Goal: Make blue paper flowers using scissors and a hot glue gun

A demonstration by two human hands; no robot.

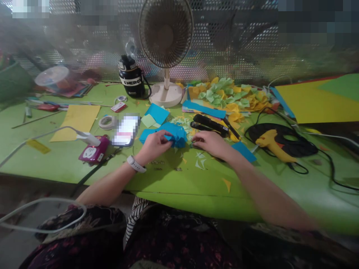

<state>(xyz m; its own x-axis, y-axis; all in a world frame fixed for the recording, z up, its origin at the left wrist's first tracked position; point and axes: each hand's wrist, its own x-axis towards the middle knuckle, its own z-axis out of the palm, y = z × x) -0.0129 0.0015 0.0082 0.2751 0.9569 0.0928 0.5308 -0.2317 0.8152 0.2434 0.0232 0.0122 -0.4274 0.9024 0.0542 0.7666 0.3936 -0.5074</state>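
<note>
My left hand (pixel 157 145), with a white watch on its wrist, pinches a piece of folded blue paper (pixel 178 139) between thumb and fingertips. More blue paper (pixel 146 135) lies under and behind that hand. Just right of the folded piece, my right hand (pixel 209 142) is low over the table with its fingers curled and tips close together; what they hold, if anything, is too small to make out. Behind it lies a black stapler (pixel 210 125). Small pale green paper scraps (pixel 200 161) are scattered between and below the hands.
A yellow glue gun (pixel 277 146) rests on a black round object at right. Cut green and yellow paper pieces (pixel 232 91) are heaped behind. A fan (pixel 166 95), a black bottle (pixel 131 80), a phone (pixel 126 130) and a purple power adapter (pixel 94 150) with cables stand or lie leftward.
</note>
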